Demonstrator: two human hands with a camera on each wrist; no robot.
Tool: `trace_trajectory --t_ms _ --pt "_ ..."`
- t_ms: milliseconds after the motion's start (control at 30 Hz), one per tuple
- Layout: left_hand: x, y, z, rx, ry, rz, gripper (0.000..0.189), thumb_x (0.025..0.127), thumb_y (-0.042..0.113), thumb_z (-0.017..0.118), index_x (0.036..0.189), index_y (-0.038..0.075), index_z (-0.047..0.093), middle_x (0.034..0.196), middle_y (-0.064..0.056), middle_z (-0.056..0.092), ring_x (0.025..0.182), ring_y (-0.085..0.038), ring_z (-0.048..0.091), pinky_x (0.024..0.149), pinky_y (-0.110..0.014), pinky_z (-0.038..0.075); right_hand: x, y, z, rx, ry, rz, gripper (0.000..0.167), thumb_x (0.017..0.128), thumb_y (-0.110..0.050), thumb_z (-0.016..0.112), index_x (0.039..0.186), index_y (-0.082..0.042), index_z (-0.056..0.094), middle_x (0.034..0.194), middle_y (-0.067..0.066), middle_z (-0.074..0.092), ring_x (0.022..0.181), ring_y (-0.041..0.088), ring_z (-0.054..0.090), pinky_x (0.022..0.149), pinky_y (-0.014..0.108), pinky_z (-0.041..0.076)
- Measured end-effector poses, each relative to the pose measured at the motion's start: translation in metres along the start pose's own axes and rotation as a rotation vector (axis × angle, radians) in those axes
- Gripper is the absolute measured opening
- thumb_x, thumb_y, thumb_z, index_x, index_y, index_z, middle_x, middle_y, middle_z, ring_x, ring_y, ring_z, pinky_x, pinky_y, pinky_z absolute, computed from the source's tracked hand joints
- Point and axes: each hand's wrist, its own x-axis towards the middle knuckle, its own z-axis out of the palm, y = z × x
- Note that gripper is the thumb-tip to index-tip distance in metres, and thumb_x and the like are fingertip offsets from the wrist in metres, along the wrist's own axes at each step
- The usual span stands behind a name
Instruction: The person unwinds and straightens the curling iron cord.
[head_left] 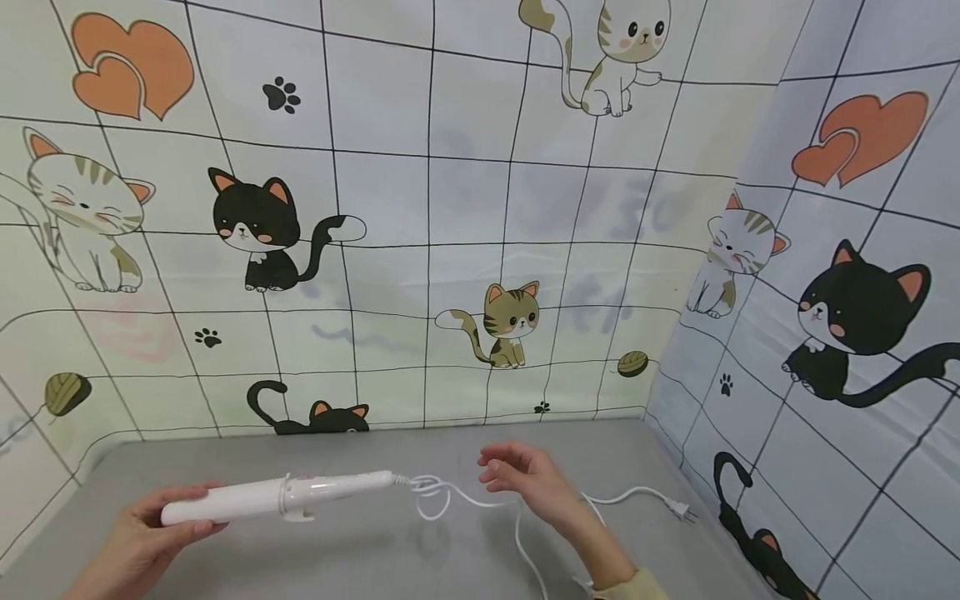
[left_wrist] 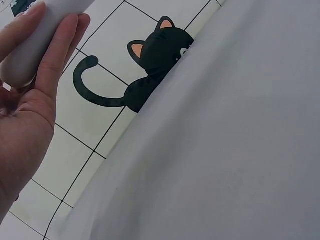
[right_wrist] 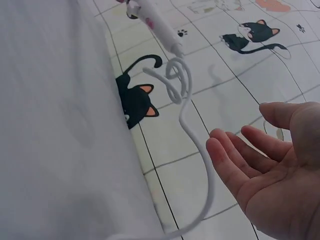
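Note:
My left hand (head_left: 142, 533) grips the thick, rounded end of a white curling iron (head_left: 255, 498), thumb below and fingers behind. The iron is held nearly level above the grey surface, its slimmer end pointing right. A collar and a small tab show near its middle, and pink marks show on it in the right wrist view. From the slim end runs a white cord (head_left: 480, 502), loosely looped close to the iron. My right hand (head_left: 536, 483) is raised beside the cord with relaxed, slightly bent fingers, holding nothing. In the left wrist view, the left fingers (left_wrist: 52, 62) wrap the barrel.
The cord trails right behind my right forearm to a two-prong plug (head_left: 681, 509) near the table's right side. A grey tabletop (head_left: 360, 558) lies beneath. White cloth walls (head_left: 382, 200) printed with cats, hearts and grid lines stand at the back and both sides.

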Motion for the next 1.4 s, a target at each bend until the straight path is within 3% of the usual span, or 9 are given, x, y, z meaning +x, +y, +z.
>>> trace_trajectory --t_ms 267,433,700,900,1067,1267,1400 --pt "0.007 -0.001 0.002 0.037 -0.021 0.034 0.059 0.087 -0.036 0.042 0.128 -0.002 0.068 0.131 -0.011 0.069 0.116 -0.018 0.066 0.095 -0.040 0.060 0.008 0.000 0.022 -0.009 -0.017 -0.021 0.043 0.103 -0.009 0.062 0.140 0.009 0.051 0.137 0.026 0.057 0.123 0.042 0.060 0.097 0.031 0.058" --pt "0.010 0.001 0.004 0.037 -0.018 0.024 0.058 0.089 -0.034 0.043 0.129 -0.001 0.068 0.132 -0.011 0.068 0.116 -0.018 0.065 0.096 -0.039 0.060 0.010 0.001 0.030 -0.017 -0.042 -0.006 0.048 0.103 -0.010 0.061 0.145 0.007 0.045 0.140 0.026 0.055 0.126 0.043 0.058 0.099 0.028 0.056" --pt "0.008 0.001 0.003 -0.032 -0.079 0.068 0.060 0.088 -0.036 0.038 0.132 -0.005 0.064 0.136 -0.016 0.065 0.120 -0.022 0.064 0.099 -0.042 0.057 0.009 0.007 0.034 0.018 -0.044 0.054 0.039 0.103 -0.007 0.061 0.135 0.012 0.052 0.119 0.028 0.067 0.102 0.041 0.069 0.081 0.036 0.065" --pt "0.005 0.002 0.001 -0.016 -0.054 0.052 0.059 0.089 -0.035 0.041 0.131 -0.002 0.066 0.136 -0.014 0.065 0.120 -0.020 0.064 0.098 -0.042 0.058 0.012 0.012 0.039 0.015 -0.067 0.062 0.033 0.102 -0.005 0.062 0.129 0.013 0.056 0.112 0.028 0.070 0.101 0.044 0.068 0.079 0.034 0.065" --pt "0.004 0.001 0.000 -0.033 -0.071 0.060 0.060 0.088 -0.036 0.039 0.132 -0.004 0.065 0.137 -0.015 0.065 0.120 -0.021 0.064 0.098 -0.043 0.058 0.013 0.013 0.041 -0.008 -0.099 0.084 0.026 0.101 -0.005 0.063 0.121 0.010 0.062 0.104 0.020 0.072 0.092 0.034 0.071 0.072 0.034 0.065" --pt "0.003 0.002 -0.001 -0.027 -0.045 0.036 0.062 0.088 -0.036 0.039 0.131 -0.002 0.067 0.135 -0.012 0.066 0.119 -0.020 0.064 0.097 -0.042 0.058 0.010 0.015 0.043 -0.050 -0.121 0.114 0.017 0.097 -0.005 0.068 0.112 0.004 0.070 0.089 0.011 0.072 0.073 0.018 0.065 0.052 0.022 0.056" --pt "0.002 0.002 -0.001 -0.020 -0.033 0.022 0.062 0.089 -0.035 0.040 0.132 0.000 0.067 0.134 -0.010 0.067 0.118 -0.019 0.064 0.097 -0.042 0.058 0.008 0.016 0.044 -0.080 -0.126 0.119 0.018 0.093 -0.005 0.073 0.111 -0.002 0.072 0.085 0.006 0.070 0.064 0.015 0.060 0.045 0.018 0.047"
